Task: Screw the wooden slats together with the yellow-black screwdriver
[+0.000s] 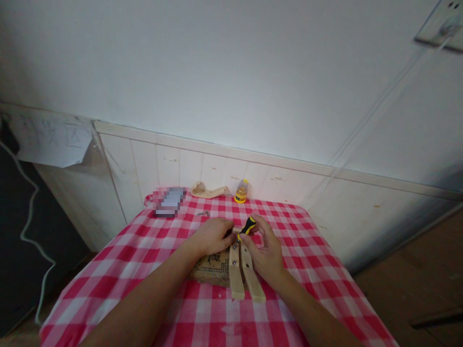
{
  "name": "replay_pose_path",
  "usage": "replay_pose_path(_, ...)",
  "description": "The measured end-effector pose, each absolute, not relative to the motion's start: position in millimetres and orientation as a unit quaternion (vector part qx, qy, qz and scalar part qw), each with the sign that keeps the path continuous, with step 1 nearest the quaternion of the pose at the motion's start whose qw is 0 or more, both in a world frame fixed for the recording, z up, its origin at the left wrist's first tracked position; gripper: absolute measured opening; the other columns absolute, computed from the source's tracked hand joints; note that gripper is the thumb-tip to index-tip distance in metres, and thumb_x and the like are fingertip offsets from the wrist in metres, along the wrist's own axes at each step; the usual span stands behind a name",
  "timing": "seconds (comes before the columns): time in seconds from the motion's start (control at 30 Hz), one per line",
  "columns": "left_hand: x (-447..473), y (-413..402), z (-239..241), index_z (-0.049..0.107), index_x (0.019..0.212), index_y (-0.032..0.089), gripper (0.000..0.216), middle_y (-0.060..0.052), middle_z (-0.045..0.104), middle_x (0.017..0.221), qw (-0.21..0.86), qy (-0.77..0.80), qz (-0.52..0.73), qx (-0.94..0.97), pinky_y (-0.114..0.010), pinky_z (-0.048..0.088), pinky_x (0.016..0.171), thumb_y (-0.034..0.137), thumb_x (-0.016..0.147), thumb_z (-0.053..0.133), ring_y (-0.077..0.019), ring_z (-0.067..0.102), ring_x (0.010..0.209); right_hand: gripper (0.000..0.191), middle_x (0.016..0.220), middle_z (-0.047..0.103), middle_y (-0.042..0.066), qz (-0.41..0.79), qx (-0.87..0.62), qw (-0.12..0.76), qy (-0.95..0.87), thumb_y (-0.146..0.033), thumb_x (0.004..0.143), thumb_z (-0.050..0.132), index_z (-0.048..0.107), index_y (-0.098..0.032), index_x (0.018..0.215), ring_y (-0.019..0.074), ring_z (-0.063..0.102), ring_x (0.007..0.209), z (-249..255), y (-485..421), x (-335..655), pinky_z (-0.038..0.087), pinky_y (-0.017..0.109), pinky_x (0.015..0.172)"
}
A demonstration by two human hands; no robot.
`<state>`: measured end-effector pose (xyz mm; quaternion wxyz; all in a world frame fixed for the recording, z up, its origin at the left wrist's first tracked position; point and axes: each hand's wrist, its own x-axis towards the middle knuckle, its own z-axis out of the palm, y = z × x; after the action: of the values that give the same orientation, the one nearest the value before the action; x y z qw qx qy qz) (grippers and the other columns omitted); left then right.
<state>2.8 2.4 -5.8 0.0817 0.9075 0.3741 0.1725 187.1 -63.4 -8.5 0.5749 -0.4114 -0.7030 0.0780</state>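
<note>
My right hand (265, 253) grips a short screwdriver with a black and yellow handle (248, 225), its tip pointing down at the far end of two pale wooden slats (241, 273). The slats lie side by side on a flat wooden piece with a carved pattern (211, 268). My left hand (211, 235) rests on the far end of that wooden assembly, fingers curled over it next to the screwdriver. Everything sits on a table with a red and white checked cloth (144, 270).
A loose screw (203, 212) lies behind my left hand. At the table's far edge against the white panelled wall are a curved wooden part (208, 191), a yellow bit holder (241, 191) and a blurred flat object (168, 202). A white cable (32, 231) hangs at the left.
</note>
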Motion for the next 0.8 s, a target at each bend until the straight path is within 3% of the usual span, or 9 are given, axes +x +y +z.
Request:
replay_pose_path(0.33,3,2,-5,0.057,0.083,0.02,0.023,-0.007,0.068,0.083,0.087,0.376,0.169,0.907,-0.03,0.034,0.062,0.038,0.093,0.047,-0.0221,0.063,0.076,0.05,0.097,0.071,0.001,0.085,-0.425,0.583,-0.688,-0.017,0.087,0.073,0.059,-0.029,0.133,0.0175,0.07,0.084,-9,-63,186,0.06,0.031,0.078)
replay_pose_path(0.6,2,1,-3,0.057,0.081,0.02,0.024,-0.006,0.068,0.08,0.081,0.37,0.174,0.909,-0.03,0.031,0.06,0.038,0.094,0.047,-0.021,0.062,0.073,0.055,0.116,0.071,0.008,0.004,-0.394,0.599,-0.697,-0.015,0.087,0.072,0.057,-0.029,0.137,0.0228,0.072,0.098,-13,-68,186,0.062,0.039,0.087)
replay_pose_path(0.8,1,0,-1,0.058,0.08,0.02,0.027,-0.006,0.068,0.079,0.082,0.363,0.176,0.911,-0.03,0.03,0.059,0.039,0.095,0.048,-0.0201,0.062,0.071,0.059,0.115,0.07,0.012,0.028,-0.382,0.602,-0.701,-0.015,0.085,0.072,0.054,-0.023,0.14,0.023,0.073,0.092,-12,-78,184,0.064,0.036,0.08)
